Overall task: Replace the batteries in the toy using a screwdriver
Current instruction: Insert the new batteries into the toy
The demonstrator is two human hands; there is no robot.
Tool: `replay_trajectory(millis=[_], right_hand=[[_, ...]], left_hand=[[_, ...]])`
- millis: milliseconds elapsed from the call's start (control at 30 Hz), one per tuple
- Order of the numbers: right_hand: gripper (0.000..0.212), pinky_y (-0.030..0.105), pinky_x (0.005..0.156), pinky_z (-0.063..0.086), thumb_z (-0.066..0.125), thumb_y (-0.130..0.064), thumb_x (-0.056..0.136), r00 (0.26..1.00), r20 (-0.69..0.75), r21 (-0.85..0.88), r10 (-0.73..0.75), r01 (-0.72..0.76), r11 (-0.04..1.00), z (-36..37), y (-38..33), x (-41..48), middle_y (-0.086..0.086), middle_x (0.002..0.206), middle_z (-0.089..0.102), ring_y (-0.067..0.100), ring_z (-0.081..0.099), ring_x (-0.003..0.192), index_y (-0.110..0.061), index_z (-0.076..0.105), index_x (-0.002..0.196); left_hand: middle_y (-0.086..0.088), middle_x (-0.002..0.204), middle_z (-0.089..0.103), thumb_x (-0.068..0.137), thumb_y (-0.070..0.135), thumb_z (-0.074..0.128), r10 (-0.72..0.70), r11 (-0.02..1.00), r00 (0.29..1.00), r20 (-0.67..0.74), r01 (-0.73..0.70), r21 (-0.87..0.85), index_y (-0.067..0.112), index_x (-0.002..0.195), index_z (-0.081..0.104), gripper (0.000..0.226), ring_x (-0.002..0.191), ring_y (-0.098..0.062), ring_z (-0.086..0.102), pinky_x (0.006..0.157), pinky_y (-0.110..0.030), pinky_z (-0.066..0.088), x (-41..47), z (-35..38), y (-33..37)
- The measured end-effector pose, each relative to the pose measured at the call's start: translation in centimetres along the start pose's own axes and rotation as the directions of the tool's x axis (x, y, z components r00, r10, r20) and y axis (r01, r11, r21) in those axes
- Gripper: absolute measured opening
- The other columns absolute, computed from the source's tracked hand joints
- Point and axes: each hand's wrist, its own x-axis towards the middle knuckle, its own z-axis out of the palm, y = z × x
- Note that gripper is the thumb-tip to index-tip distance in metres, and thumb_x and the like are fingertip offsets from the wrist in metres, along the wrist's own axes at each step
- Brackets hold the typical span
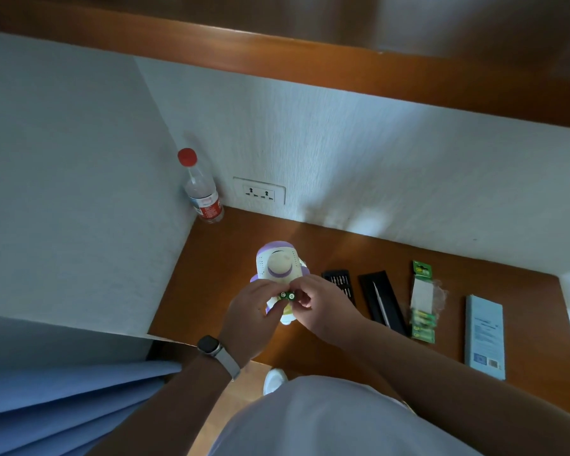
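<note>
A white and purple toy (278,263) stands on the brown wooden desk (218,264), partly hidden behind my hands. My left hand (249,315) and my right hand (315,307) meet in front of it. Together their fingertips pinch two green batteries (287,295), whose round ends face the camera. To the right a slim silver screwdriver (380,302) lies in a black tray (372,287). A black bit holder (338,281) sits between that tray and the toy. A green battery pack (422,304) lies further right, torn open with batteries in its lower part.
A water bottle (203,192) with a red cap stands in the back left corner by a wall socket (260,192). A pale blue box lid (485,335) lies at the right. White walls close the desk at the left and back. Blue fabric (63,399) hangs at lower left.
</note>
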Motion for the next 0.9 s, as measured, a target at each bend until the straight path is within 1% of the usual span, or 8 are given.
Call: replay_trajectory(millis=[67,200,267,367,467,633,767,900], right_hand=[[0.018,0.020,0.077,0.052,0.067,-0.014,0.089,1.000,-0.003,0.006,0.011,-0.011,1.000,0.2,0.1,-0.1,-0.003,0.096,0.063,0.008,0.058,0.082,-0.013,0.068,0.107],[0.018,0.014,0.073,0.045,0.065,-0.012,0.089,0.999,-0.015,0.001,0.037,-0.037,0.999,0.4,0.3,-0.1,-0.004,0.093,0.061,0.007,0.055,0.079,-0.012,0.068,0.107],[0.018,0.012,0.072,0.043,0.064,-0.012,0.089,0.999,-0.017,-0.006,0.047,-0.047,0.999,0.4,0.4,0.0,-0.006,0.092,0.059,0.007,0.053,0.079,-0.012,0.068,0.107],[0.018,0.022,0.077,0.050,0.064,-0.012,0.090,0.999,-0.007,-0.015,0.052,-0.052,0.999,0.4,0.5,-0.1,-0.004,0.093,0.059,0.011,0.056,0.083,-0.012,0.067,0.107],[0.020,0.020,0.077,0.051,0.065,-0.014,0.090,0.998,0.004,-0.011,0.061,-0.061,0.998,0.5,0.4,-0.1,-0.004,0.095,0.060,0.010,0.057,0.083,-0.012,0.067,0.109],[0.019,0.017,0.071,0.041,0.063,-0.019,0.090,0.997,-0.012,-0.054,0.071,-0.071,0.996,0.3,0.2,-0.6,-0.011,0.090,0.050,0.005,0.049,0.076,-0.013,0.065,0.108],[0.026,0.027,0.081,0.050,0.056,-0.029,0.096,0.996,-0.005,-0.134,0.087,-0.086,0.987,-0.9,-0.2,-1.7,-0.007,0.106,0.057,0.012,0.056,0.094,-0.015,0.062,0.116],[0.038,0.021,0.092,0.038,0.048,-0.038,0.098,0.995,0.027,-0.318,0.092,-0.079,0.945,-2.1,1.0,-3.6,-0.007,0.127,0.057,0.010,0.051,0.116,-0.021,0.057,0.131]], left_hand=[[-0.004,0.105,0.075,0.086,0.014,0.073,0.012,0.999,1.000,-0.001,-0.012,0.040,0.013,0.107,0.076,0.022,0.098,-0.021,0.068,0.085,-0.031,0.056,-0.1,0.2,-0.3],[-0.007,0.102,0.074,0.082,0.017,0.072,0.012,0.995,1.000,-0.021,-0.010,0.098,0.010,0.104,0.077,0.023,0.096,-0.024,0.067,0.084,-0.019,0.046,0.1,0.7,-0.2],[-0.007,0.102,0.072,0.082,0.012,0.077,0.025,0.992,1.000,-0.003,-0.024,0.120,0.009,0.104,0.076,0.023,0.096,-0.025,0.067,0.084,-0.022,0.048,0.2,1.0,-0.4],[-0.007,0.099,0.068,0.079,0.009,0.082,0.044,0.988,0.999,0.013,-0.046,0.150,0.008,0.104,0.076,0.025,0.094,-0.024,0.066,0.080,-0.021,0.051,0.3,1.2,-0.8],[-0.007,0.099,0.067,0.077,0.012,0.084,0.053,0.982,0.998,0.014,-0.055,0.178,0.008,0.103,0.076,0.028,0.093,-0.023,0.066,0.077,-0.026,0.058,0.2,1.1,-1.2],[-0.007,0.102,0.068,0.081,0.024,0.074,0.048,0.983,0.999,-0.006,-0.046,0.180,0.008,0.103,0.075,0.028,0.094,-0.024,0.067,0.077,-0.025,0.055,0.0,0.8,-0.9],[-0.007,0.104,0.070,0.082,0.029,0.069,0.098,0.975,0.995,-0.029,-0.090,0.203,0.009,0.102,0.075,0.028,0.095,-0.023,0.068,0.077,-0.030,0.058,-0.3,0.6,-0.5],[-0.008,0.108,0.073,0.084,0.032,0.069,0.214,0.943,0.977,-0.023,-0.200,0.266,0.010,0.102,0.075,0.028,0.098,-0.025,0.069,0.078,-0.035,0.059,-0.8,0.5,0.7]])
